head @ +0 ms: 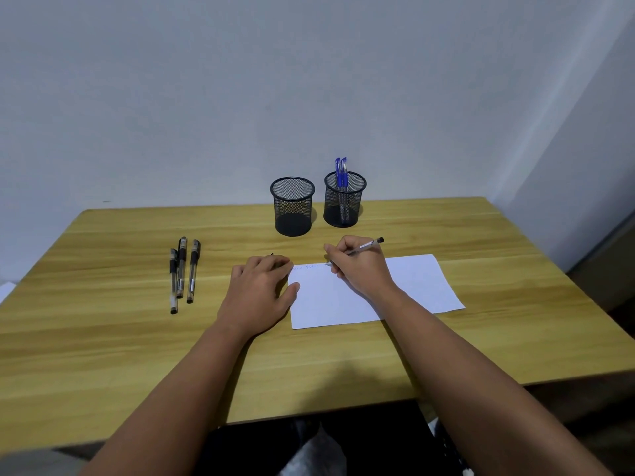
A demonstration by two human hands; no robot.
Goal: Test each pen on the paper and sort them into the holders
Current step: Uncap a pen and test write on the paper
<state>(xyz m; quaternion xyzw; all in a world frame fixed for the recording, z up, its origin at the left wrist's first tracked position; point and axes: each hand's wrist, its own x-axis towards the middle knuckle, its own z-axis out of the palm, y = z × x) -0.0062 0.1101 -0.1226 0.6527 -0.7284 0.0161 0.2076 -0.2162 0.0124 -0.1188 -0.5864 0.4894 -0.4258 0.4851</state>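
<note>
My right hand [357, 266] grips a clear pen with a black end [369, 246], its tip down on the white paper [412, 286] near the top edge. Faint blue scribbles [305, 267] mark the paper's top left. My left hand [259, 290] rests at the paper's left edge with its thumb on the sheet; its fingers are curled, and a small dark tip [271, 254], apparently a pen cap, pokes out beyond them. Three black-capped pens [182, 273] lie side by side on the left. The left mesh holder [292, 206] holds nothing; the right mesh holder [344, 201] holds two blue pens [341, 173].
The wooden table [120, 338] backs onto a pale wall, with both holders near its far edge. A bit of white paper [5, 290] shows at the far left edge. Dark clothing and my lap show below the table's front edge.
</note>
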